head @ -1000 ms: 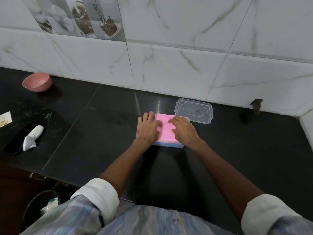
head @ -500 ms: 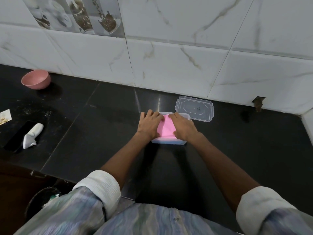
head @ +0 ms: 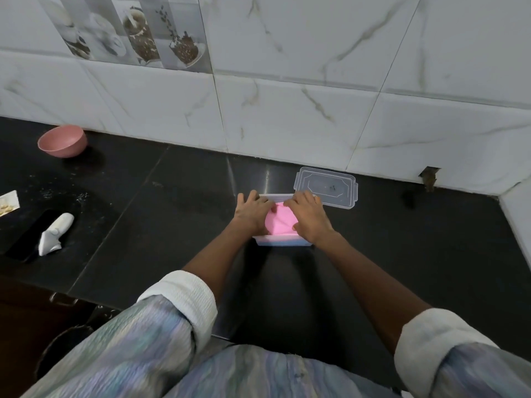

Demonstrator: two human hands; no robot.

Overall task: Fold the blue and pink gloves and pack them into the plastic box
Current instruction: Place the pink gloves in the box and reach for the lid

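A clear plastic box [head: 283, 243] sits on the black counter in the middle of the view. A folded pink glove [head: 280, 222] lies on top inside it, and a blue layer [head: 284, 239] shows through the box's near wall beneath. My left hand [head: 253, 212] presses flat on the glove's left side, fingers spread toward the far rim. Over the right side my right hand [head: 309, 216] presses down, its fingertips meeting the left hand's at the far edge. The box's clear lid [head: 326, 186] lies flat just behind and to the right.
A pink bowl [head: 62, 140] stands at the far left by the tiled wall. A white handled tool [head: 54, 234] rests on a dark phone [head: 27, 235] near the left edge, beside a small paper packet [head: 7, 201]. The counter's front edge runs below my forearms.
The pink glove stack has gone down into the plastic box. Both hands have moved closer together on top, pushing it in; less pink shows now.
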